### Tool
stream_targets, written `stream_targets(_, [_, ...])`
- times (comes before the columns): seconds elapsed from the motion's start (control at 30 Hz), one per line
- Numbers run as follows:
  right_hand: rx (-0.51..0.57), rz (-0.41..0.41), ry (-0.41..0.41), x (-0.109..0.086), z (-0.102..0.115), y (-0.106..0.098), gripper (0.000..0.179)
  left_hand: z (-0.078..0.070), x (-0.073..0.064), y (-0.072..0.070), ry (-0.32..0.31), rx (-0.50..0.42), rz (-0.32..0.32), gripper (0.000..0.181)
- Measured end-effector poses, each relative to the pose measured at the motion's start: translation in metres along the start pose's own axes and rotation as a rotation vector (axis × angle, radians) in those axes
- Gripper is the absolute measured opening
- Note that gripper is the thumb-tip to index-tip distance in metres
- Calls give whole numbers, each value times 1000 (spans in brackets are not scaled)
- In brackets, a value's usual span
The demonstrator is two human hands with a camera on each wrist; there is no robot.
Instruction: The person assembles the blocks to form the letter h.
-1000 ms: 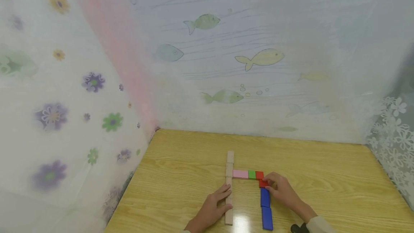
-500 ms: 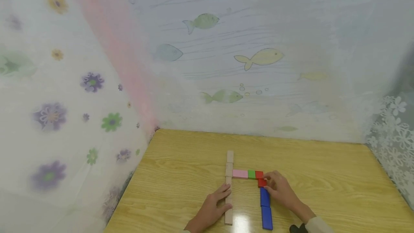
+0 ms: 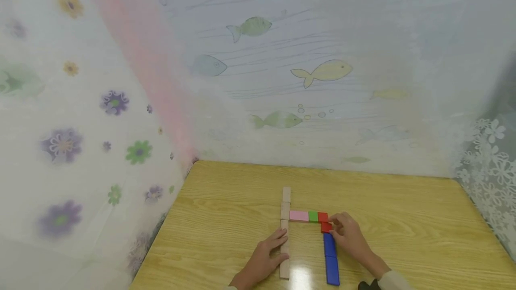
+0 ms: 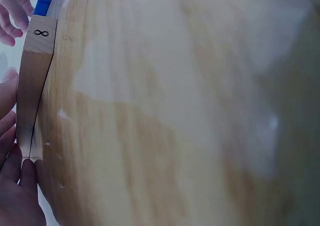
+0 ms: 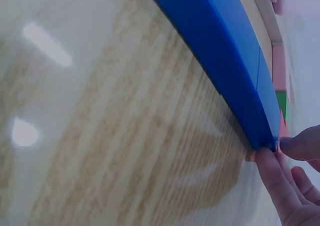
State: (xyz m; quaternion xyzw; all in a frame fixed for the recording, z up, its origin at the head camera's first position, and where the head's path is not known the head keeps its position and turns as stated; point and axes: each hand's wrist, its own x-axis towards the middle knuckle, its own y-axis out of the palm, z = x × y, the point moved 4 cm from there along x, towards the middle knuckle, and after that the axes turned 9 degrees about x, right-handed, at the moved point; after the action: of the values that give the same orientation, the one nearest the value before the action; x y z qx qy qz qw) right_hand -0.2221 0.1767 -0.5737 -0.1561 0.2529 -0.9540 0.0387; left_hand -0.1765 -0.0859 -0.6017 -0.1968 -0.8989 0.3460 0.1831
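Small flat blocks lie joined on the table in a branching line. Plain wooden blocks (image 3: 285, 211) form a column; the one at the near end bears a printed 8 in the left wrist view. My left hand (image 3: 263, 256) rests its extended fingers and thumb against this column. A pink block (image 3: 299, 216), a green block (image 3: 313, 217) and a red block (image 3: 322, 217) run rightward from it. Below is a second red block (image 3: 325, 227), which my right hand (image 3: 351, 235) pinches at its right side by thumb and index fingertips. Two blue blocks (image 3: 331, 270) continue toward me.
The wood-grain table (image 3: 403, 218) reaches back to a sheet printed with fish (image 3: 322, 70). A flowered sheet (image 3: 64, 147) hangs along the left side. A dark object (image 3: 368, 285) sits by the right sleeve, partly cut off.
The lower red block has shifted slightly left, under the upper red one, with my right fingers on it. The blue blocks are straighter in line. My left hand stays put.
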Motion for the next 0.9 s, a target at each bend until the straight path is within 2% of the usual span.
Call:
stream_targets(0.3, [1, -16, 28, -2, 2, 1, 29, 0, 0, -1, -3, -14, 2, 52])
stream_targets(0.53, [15, 11, 56, -7, 5, -1, 26, 2, 0, 1, -7, -24, 10, 53])
stream_targets(0.9, [49, 48, 56, -9, 4, 0, 21, 3, 1, 3, -14, -8, 11, 53])
